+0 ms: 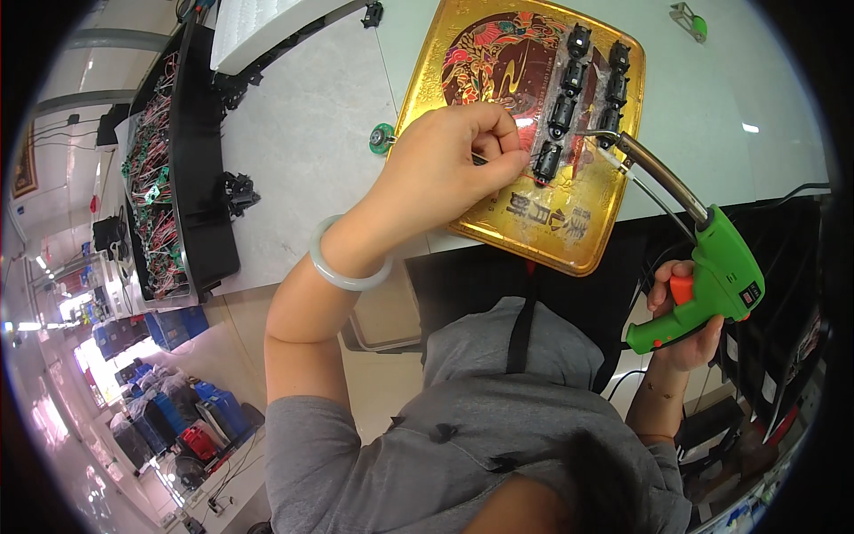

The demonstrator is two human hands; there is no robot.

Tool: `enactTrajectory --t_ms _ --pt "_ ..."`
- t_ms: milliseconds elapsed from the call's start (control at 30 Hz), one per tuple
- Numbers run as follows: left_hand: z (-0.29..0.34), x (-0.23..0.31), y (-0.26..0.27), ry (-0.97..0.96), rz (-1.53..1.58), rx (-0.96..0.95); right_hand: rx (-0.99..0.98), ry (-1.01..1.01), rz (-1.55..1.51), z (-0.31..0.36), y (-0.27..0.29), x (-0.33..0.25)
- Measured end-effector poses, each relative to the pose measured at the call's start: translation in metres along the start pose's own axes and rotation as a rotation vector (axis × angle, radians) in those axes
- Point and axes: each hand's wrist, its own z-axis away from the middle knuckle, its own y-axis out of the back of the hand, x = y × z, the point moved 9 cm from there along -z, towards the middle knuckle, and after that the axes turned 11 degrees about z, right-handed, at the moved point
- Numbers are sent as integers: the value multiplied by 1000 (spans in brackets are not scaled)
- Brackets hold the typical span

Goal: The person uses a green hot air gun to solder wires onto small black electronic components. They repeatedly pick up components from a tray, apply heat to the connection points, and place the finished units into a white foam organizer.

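My right hand (685, 311) is wrapped around the handle of a green soldering gun (728, 262) with an orange trigger. Its bent metal tip reaches left over a gold tin lid (614, 214), close to the small black parts. Two rows of these black parts (560, 116) stand on the lid, on strips of clear tape. My left hand (458, 165) is over the lid with thumb and forefinger pinched beside the nearest black part (546, 164). A thin red wire shows by those fingertips; what the fingers hold is mostly hidden.
A black bin (200, 178) of red and white wires with small green boards stands at the left. Loose black parts (238, 193) lie beside it, near a white foam tray (267, 36). A green round piece (382, 138) touches the lid's left side. Dark cables hang at the right.
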Motion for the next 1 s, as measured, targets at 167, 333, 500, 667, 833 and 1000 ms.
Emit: enactTrajectory --t_ms 167,333,500,667,833,1000 --pt "1 7 1 -92 18 -65 -6 14 11 1 4 -1" --pt "2 15 0 -202 -18 -122 -5 -2 -40 2 6 0" --pt "7 31 -2 -451 -216 -62 -39 -36 -52 0 4 0" --pt "23 56 -9 -752 -659 107 -34 -46 -52 -2 6 0" --pt "48 71 -18 -826 -872 304 -48 -66 -3 -5 5 -2" --pt "65 61 -30 -770 -1061 467 -162 -82 52 -6 -1 1"
